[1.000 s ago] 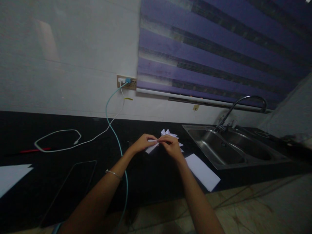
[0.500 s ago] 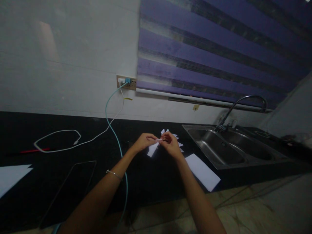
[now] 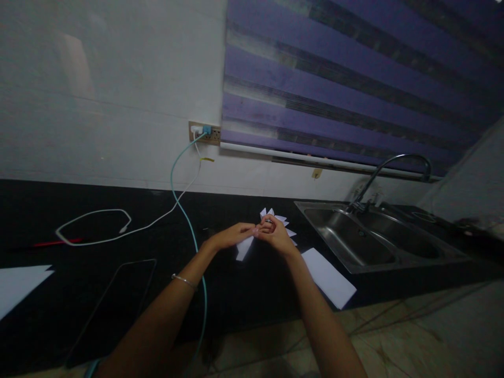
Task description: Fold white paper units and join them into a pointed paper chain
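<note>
Between my hands is a small piece of folded white paper (image 3: pixel 244 248), its lower end pointing toward me over the black counter. My left hand (image 3: pixel 236 234) closes on its upper left part, with the fingers pressed together. From the other side my right hand (image 3: pixel 274 234) pinches the upper edge, its fingertips meeting the left ones. The fingers hide the top of the paper. Just behind my right hand lie several pointed folded paper pieces (image 3: pixel 290 232), partly covered by it. A stack of white paper (image 3: pixel 329 278) rests to the right of my right forearm.
A steel double sink (image 3: pixel 354 236) with a curved faucet (image 3: pixel 378 170) is set in the counter at right. A teal cable (image 3: pixel 191 231) and a white cable (image 3: pixel 149 227) run from the wall outlet (image 3: pixel 212 135). More white sheets (image 3: pixel 19 286) and a red pen (image 3: pixel 57 242) lie at left.
My hands have come closer together over the folded paper, and the left fingers now lie flatter on it. The paper's lower end has shifted slightly down and left.
</note>
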### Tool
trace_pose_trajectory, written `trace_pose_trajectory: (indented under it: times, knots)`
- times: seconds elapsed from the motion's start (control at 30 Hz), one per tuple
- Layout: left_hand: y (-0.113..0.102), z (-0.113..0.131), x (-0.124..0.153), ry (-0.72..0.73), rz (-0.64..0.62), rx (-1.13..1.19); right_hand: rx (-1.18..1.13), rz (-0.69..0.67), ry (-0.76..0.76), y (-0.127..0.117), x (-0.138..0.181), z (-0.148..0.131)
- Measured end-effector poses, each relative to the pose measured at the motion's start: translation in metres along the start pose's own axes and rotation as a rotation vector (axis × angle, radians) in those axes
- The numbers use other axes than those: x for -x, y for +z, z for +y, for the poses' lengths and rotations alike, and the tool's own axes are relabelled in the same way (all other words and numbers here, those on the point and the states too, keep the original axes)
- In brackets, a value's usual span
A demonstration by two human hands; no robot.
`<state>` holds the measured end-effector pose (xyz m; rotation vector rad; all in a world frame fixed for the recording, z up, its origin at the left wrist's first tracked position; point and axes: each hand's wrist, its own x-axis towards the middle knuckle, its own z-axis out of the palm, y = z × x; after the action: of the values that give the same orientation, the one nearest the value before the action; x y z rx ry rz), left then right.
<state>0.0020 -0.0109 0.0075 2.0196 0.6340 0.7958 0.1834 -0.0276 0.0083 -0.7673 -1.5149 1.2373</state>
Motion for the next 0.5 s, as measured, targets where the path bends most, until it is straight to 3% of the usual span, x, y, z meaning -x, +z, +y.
trace_pose_trajectory:
  times: [0.1,0.23,0.4,0.5]
  knots:
    - [0.0,-0.01,-0.003,-0.014,0.057,0.002,0.006,0.038,-0.027,0.0,-0.002,0.001]
    - [-0.002,-0.021,-0.009,-0.049,0.28,-0.017,0.027,0.089,-0.055,0.001,-0.001,-0.004]
    - [-0.008,-0.023,-0.013,-0.141,0.591,-0.001,0.091,-0.023,-0.01,0.01,0.005,-0.006]
    - [-0.007,-0.02,-0.013,-0.18,0.666,0.04,0.155,-0.037,-0.02,0.014,0.006,-0.002]
